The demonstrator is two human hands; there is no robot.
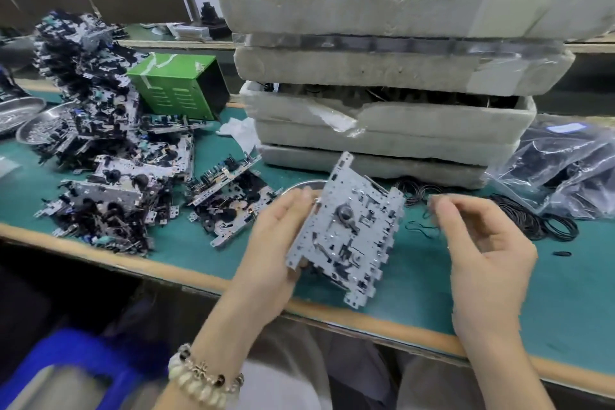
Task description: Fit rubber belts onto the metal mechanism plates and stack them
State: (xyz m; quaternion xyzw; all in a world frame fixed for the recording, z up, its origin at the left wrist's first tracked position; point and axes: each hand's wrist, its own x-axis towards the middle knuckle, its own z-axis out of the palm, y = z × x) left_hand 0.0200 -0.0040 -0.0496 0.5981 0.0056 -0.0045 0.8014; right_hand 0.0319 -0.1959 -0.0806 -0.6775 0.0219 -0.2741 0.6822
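Two hands work over a green table (565, 293) with a wooden front edge. The left hand (276, 243), with a beaded bracelet (203, 376) on its wrist, grips a grey metal plate (349, 230) by its left edge. It holds the plate tilted above the table, the side with small parts and a dark round hub facing up. The right hand (482, 250) hovers just beside the plate's upper right corner, fingers curled and fingertips drawn close to the thumb. It is too blurred to tell whether they pinch anything.

One thin black rubber belt (421, 229) shows as a loop between the plate and the right hand. A loose pile of belts (532, 220) lies on the table beyond the right hand, near a clear plastic bag (572, 160) of dark contents.

A tall, untidy heap of plates (100, 143) fills the left side of the table. A green metal box (176, 86) sits behind the heap, and two shiny metal dishes (20, 113) sit at the far left. Stacked grey foam trays (382, 130) stand behind the hands.
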